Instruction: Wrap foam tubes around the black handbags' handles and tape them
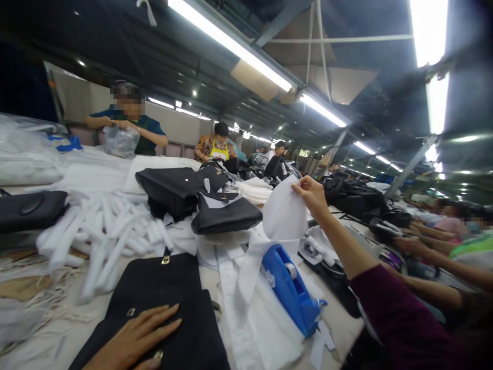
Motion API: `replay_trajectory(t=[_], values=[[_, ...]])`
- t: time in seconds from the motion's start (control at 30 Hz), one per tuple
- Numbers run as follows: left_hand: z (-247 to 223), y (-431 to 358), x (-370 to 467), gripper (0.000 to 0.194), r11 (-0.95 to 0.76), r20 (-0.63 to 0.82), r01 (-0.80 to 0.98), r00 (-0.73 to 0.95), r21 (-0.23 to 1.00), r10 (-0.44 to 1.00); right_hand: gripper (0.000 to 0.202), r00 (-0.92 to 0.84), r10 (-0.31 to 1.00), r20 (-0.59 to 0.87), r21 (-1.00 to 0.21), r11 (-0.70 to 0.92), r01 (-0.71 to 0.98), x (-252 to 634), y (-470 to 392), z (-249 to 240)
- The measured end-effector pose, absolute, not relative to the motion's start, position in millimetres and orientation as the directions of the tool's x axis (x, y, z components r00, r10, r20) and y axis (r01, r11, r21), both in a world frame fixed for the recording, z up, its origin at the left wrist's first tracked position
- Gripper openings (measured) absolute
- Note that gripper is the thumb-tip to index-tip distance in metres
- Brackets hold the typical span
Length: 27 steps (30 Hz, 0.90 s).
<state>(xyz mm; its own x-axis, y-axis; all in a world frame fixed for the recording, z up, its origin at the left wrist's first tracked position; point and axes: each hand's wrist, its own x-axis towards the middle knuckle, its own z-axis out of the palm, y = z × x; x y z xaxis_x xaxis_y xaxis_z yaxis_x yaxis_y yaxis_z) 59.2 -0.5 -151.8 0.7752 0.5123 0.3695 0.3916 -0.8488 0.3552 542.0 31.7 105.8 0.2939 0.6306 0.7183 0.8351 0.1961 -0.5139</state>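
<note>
My left hand (140,336) lies flat with its fingers spread on a black handbag (192,329). The bag's flap (157,282) is folded back, and gold-coloured metal fittings show on it. Up at arm's length, my right hand (313,194) pinches the top edge of a thin white sheet (283,210), which hangs down behind a blue tape dispenser (292,290). More white sheets (265,324) lie between the handbag and the dispenser.
Black handbags (227,213) sit in the middle of the table. White foam rolls (103,231) are heaped at left, beside loose cords (42,303). Across the table a person (127,121) handles a clear plastic bag (121,141). Other people's arms (431,252) reach in at right.
</note>
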Motion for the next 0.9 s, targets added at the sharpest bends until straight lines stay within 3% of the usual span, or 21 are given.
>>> replay_trajectory(t=[0.13, 0.23, 0.3, 0.4, 0.5, 0.57, 0.67, 0.77, 0.83, 0.9], values=[[-123, -9, 57, 0.041, -0.803, 0.274, 0.359, 0.807, 0.475, 0.523, 0.02, 0.092, 0.511, 0.855, -0.271, 0.289, 0.918, 451, -2, 101], [-106, -14, 58, 0.04, -0.698, 0.208, 0.314, 0.806, 0.644, 0.554, 0.013, -0.146, 0.545, 0.826, -0.066, 0.35, 0.935, 368, -27, 77], [-99, -16, 58, 0.041, -0.571, 0.177, 0.272, 0.773, 0.775, 0.609, 0.011, -0.299, 0.623, 0.723, 0.027, 0.407, 0.913, 315, -45, 53], [-92, -21, 57, 0.058, -0.21, 0.064, 0.162, 0.625, 0.964, 0.778, 0.013, -0.531, 0.695, 0.484, 0.111, 0.553, 0.826, 254, -70, 15], [-87, -25, 57, 0.071, 0.094, -0.021, -0.11, 0.532, 0.99, 0.847, 0.013, -0.672, 0.701, 0.241, 0.119, 0.666, 0.737, 225, -84, -12], [-85, -26, 57, 0.069, 0.105, -0.001, -0.187, 0.487, 0.977, 0.873, 0.016, -0.706, 0.698, 0.116, 0.085, 0.702, 0.707, 220, -87, -21], [-87, -21, 55, 0.064, -0.022, 0.057, -0.089, 0.416, 0.996, 0.908, 0.02, -0.763, 0.646, 0.011, -0.05, 0.763, 0.645, 218, -90, -16], [-92, -16, 54, 0.069, -0.062, 0.046, 0.031, 0.381, 0.998, 0.924, 0.03, -0.786, 0.616, 0.058, -0.342, 0.752, 0.564, 219, -104, 7], [-99, -14, 54, 0.066, -0.064, 0.047, 0.033, 0.376, 0.997, 0.926, 0.033, -0.772, 0.629, 0.09, -0.567, 0.67, 0.479, 224, -125, 25], [-106, -13, 54, 0.06, -0.053, 0.05, -0.002, 0.378, 0.999, 0.924, 0.036, -0.803, 0.591, 0.073, -0.698, 0.606, 0.382, 239, -156, 38]])
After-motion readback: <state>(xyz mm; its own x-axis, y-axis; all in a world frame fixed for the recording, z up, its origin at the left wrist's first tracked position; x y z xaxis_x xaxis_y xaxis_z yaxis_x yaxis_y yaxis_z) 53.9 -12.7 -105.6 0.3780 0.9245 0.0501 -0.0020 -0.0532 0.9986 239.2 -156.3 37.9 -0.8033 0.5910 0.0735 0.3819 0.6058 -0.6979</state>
